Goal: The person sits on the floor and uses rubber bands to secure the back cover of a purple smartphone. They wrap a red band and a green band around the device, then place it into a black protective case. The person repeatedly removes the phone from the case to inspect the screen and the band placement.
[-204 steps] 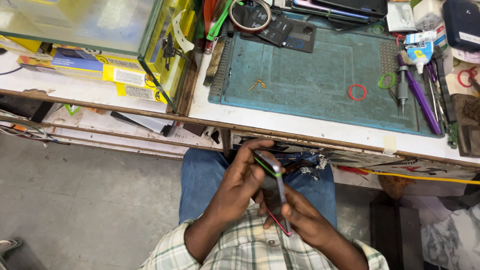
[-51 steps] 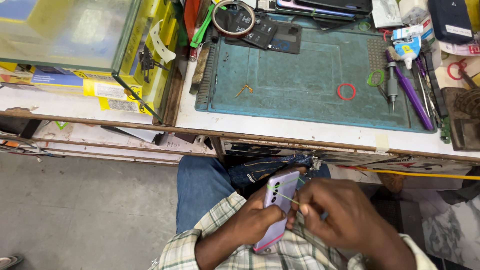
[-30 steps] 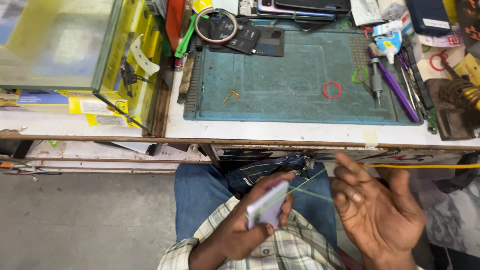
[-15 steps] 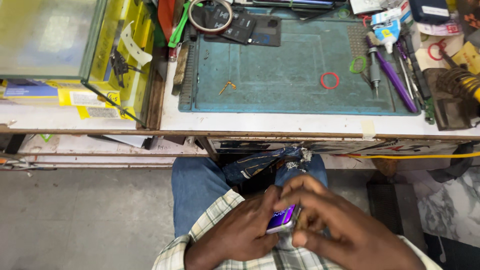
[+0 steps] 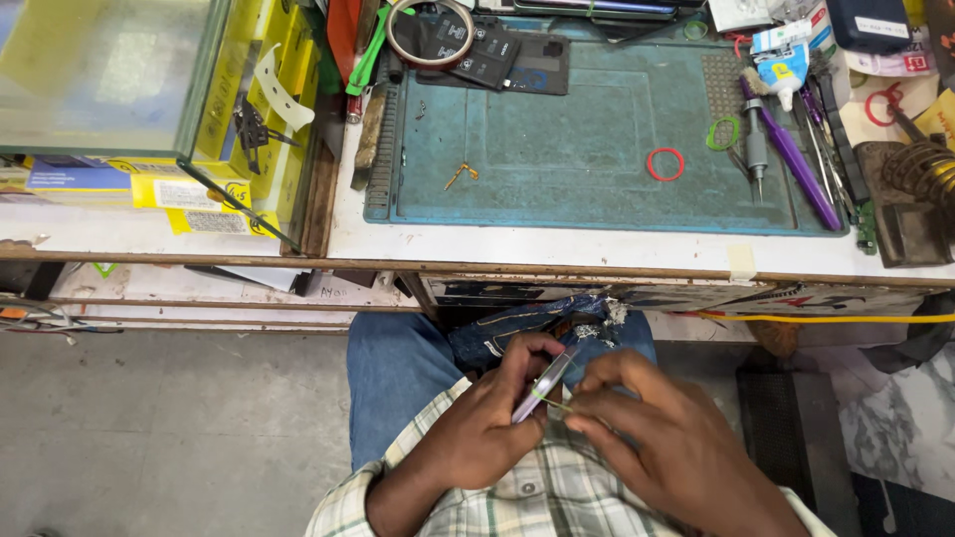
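Over my lap, below the bench edge, my left hand point(image 5: 487, 428) grips a thin purple phone point(image 5: 542, 386) seen edge-on, tilted up to the right. A green rubber band point(image 5: 549, 401) runs around the phone. My right hand point(image 5: 662, 447) is closed at the phone's lower right side, its fingertips pinching the band. Both forearms come from the bottom of the view in checked sleeves.
A teal work mat point(image 5: 587, 139) lies on the white bench point(image 5: 557, 249), with a red band point(image 5: 665, 163), a green band point(image 5: 724, 132), a small brass part point(image 5: 460, 175), dark phone parts point(image 5: 497, 55) and a tape ring point(image 5: 430, 30). Tools point(image 5: 791, 149) lie at right, a glass case point(image 5: 109, 80) at left.
The right hand, spread open and away from the phone a second ago, has come back to it. The phone has turned from flat to edge-on, with the band around it.
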